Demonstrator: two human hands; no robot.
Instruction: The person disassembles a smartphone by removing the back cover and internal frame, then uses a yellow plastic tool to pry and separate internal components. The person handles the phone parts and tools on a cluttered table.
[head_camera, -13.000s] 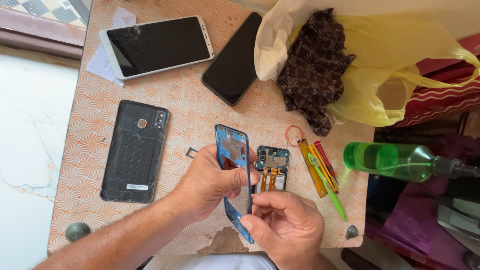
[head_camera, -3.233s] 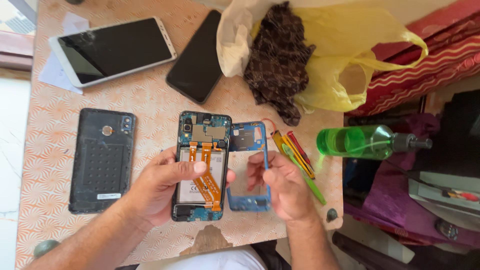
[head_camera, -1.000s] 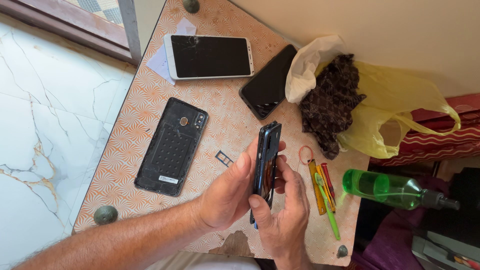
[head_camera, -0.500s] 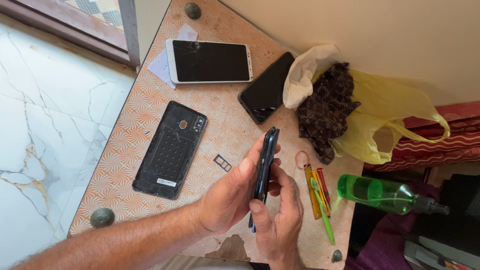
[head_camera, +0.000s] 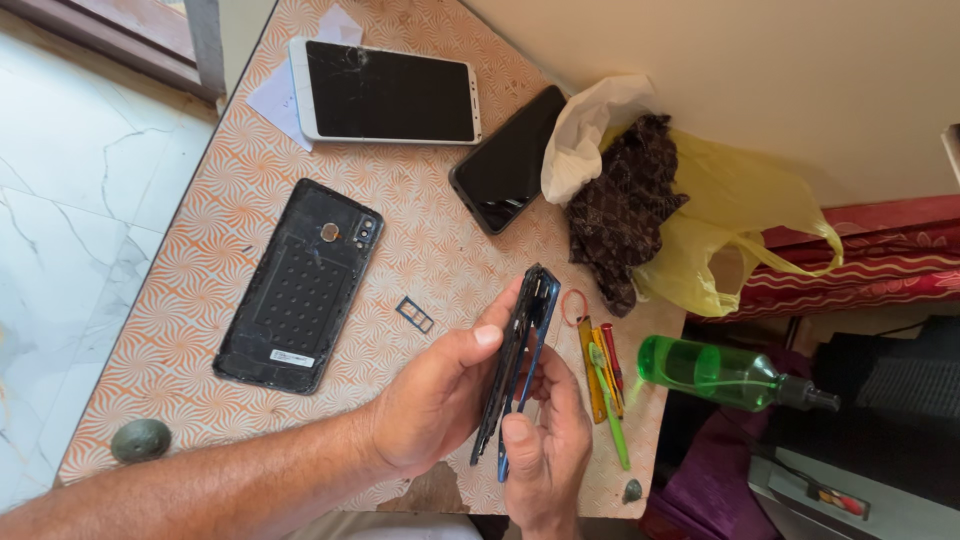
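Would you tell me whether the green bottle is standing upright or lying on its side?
Lying on its side: the green bottle rests lengthwise at the table's right edge, nozzle pointing right.

Looked steeply down from head height, close over the orange-patterned tabletop (head_camera: 420, 240), facing the beige wall (head_camera: 720, 80).

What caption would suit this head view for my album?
Both hands, left hand and right hand, hold an opened phone edge-up over a patterned table.

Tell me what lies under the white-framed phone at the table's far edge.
A pale sheet of paper sticks out from beneath the white-framed phone with the dark screen, on the orange patterned table. How far the paper runs underneath is hidden.
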